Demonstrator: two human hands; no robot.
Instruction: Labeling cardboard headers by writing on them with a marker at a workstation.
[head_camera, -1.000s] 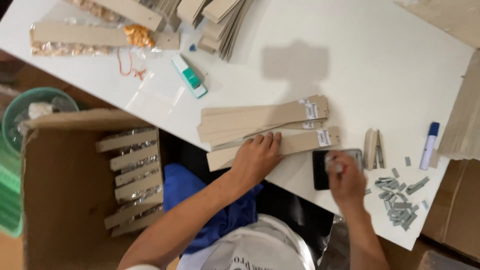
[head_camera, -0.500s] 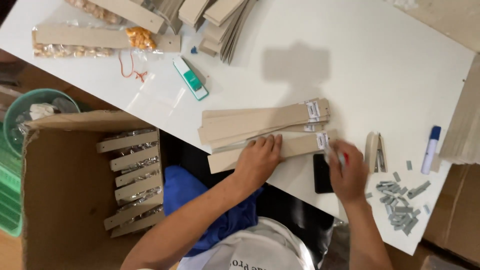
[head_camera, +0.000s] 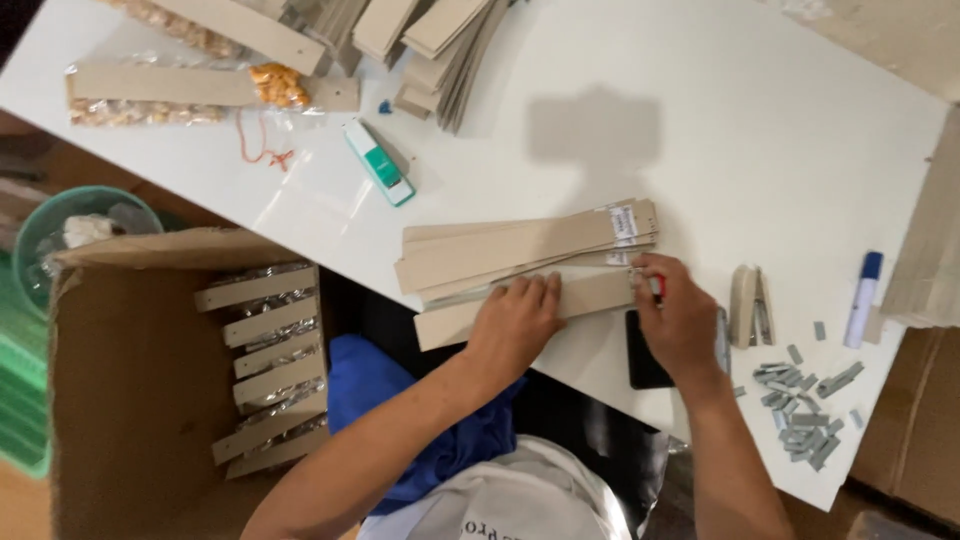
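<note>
On the bench (head_camera: 760, 150), our left hand (head_camera: 515, 325) flat and right hand (head_camera: 680, 320) pinching hold a cardboard strip (head_camera: 590, 298), lengthwise left-right.

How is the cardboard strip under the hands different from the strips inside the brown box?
The cardboard strip under the hands lies bare and flat on the white table; the strips in the box each top a shiny packet. The table strip looks longer. All are plain tan cardboard.
</note>
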